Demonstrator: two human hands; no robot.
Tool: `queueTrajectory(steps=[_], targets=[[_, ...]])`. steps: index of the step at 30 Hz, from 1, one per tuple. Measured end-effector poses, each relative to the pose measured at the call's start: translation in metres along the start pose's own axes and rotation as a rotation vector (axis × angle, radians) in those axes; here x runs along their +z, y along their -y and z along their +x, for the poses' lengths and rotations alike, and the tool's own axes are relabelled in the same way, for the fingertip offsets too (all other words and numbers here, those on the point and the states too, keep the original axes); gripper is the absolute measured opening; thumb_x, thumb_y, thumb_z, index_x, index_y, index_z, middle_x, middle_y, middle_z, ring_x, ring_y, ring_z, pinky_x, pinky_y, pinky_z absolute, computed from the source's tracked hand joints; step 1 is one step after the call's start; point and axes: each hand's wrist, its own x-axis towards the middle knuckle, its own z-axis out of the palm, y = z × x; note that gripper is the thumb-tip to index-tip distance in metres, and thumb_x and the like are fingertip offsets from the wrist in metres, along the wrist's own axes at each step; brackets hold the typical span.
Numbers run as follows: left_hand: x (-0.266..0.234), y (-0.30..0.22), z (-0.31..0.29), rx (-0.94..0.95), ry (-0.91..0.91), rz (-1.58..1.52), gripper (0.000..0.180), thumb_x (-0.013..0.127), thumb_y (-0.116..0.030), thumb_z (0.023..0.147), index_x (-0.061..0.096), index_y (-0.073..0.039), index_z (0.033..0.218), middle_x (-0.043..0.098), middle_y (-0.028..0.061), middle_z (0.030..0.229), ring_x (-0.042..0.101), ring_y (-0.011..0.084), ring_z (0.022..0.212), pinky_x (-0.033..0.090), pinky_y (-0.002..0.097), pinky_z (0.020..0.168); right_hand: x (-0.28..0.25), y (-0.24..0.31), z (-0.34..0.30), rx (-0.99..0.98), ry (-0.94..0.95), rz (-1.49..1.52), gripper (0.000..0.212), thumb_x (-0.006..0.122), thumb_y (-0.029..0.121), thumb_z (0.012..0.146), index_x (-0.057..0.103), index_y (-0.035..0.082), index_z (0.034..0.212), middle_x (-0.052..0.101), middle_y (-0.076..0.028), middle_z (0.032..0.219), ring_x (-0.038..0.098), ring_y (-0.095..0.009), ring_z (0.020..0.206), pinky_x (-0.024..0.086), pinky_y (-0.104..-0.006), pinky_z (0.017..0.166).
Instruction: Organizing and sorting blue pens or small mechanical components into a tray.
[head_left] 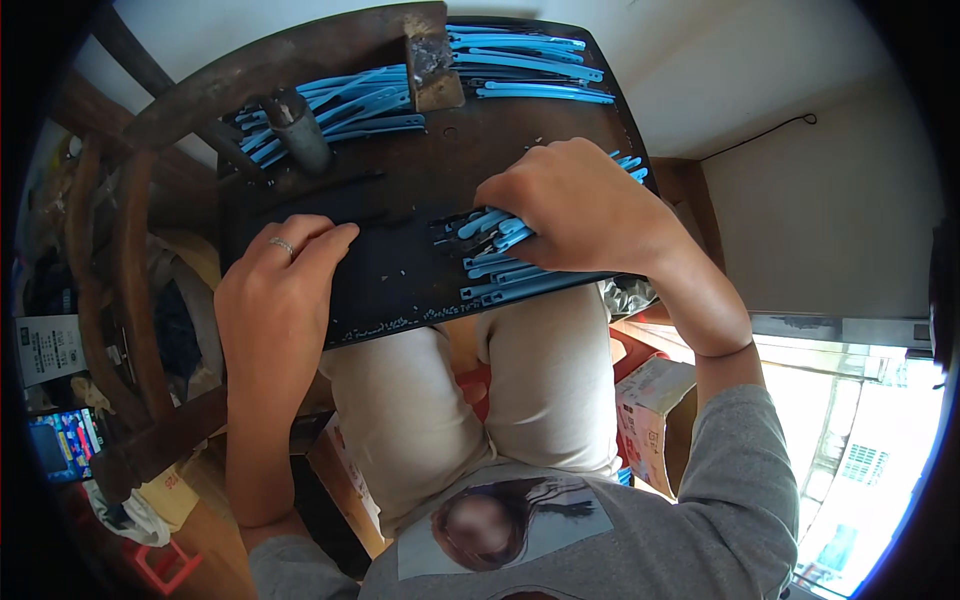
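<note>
My right hand [590, 205] is closed over a bunch of slim blue plastic strips [512, 233] with small holes at their ends, near the right side of a dark tabletop [400, 285]. Their ends stick out to the left, from under the fingers and thumb. More blue strips [520, 290] lie below the hand along the near edge. My left hand [275, 285], with a ring on one finger, rests at the table's left side, its fingers loosely bent and partly apart. Nothing shows in it; the undersides of its fingers are hidden. A thin dark strip [375, 218] lies near its fingertips.
Blue strips [530, 65] are piled along the far side. A dark metal frame with a cylinder [300, 130] and a bracket [432, 75] rises there. Small scraps [385, 328] line the near edge. An open cardboard box [655, 415] stands at my right; a lit screen [65, 445] is at left.
</note>
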Motion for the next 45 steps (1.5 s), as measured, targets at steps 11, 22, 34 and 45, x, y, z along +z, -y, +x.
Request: queueTrajectory(steps=[11,22,34,45], targets=[[0.002,-0.001,0.004,0.009,0.061,0.064,0.011,0.066,0.0,0.078,0.062,-0.003,0.088,0.059,0.0067,0.087,0.061,0.0245,0.081,0.049,0.0353,0.066,-0.009,-0.003,0.013,0.069,0.149,-0.005,0.028,0.075,0.018,0.065,0.068,0.002,0.088,0.065,-0.017,0.073,0.064,-0.035,0.078,0.051,-0.0428,0.067],[-0.003,-0.004,0.009,-0.066,-0.11,-0.269,0.021,0.058,0.004,0.083,0.061,-0.004,0.102,0.058,0.0132,0.094,0.065,0.029,0.077,0.051,0.0384,0.063,0.008,-0.016,0.002,-0.092,-0.085,0.035,0.038,0.079,0.018,0.056,0.067,0.003,0.089,0.065,-0.016,0.087,0.062,-0.034,0.077,0.048,-0.0411,0.064],[0.031,-0.01,0.047,-0.022,-0.47,-0.743,0.013,0.06,0.005,0.086,0.053,0.002,0.097,0.069,0.0155,0.085,0.071,0.0256,0.081,0.056,0.0297,0.063,-0.006,-0.003,0.01,-0.117,-0.561,0.155,0.032,0.072,0.0,0.063,0.065,0.0,0.094,0.067,-0.012,0.083,0.064,-0.024,0.072,0.048,-0.029,0.068],[0.044,-0.014,0.043,-0.015,-0.375,-0.721,0.013,0.061,0.002,0.085,0.054,0.0,0.095,0.066,0.0149,0.08,0.068,0.0297,0.072,0.051,0.0333,0.059,0.007,-0.014,0.017,-0.103,-0.603,0.06,0.043,0.073,-0.004,0.061,0.066,0.002,0.102,0.064,-0.011,0.085,0.061,-0.025,0.077,0.048,-0.0317,0.074]])
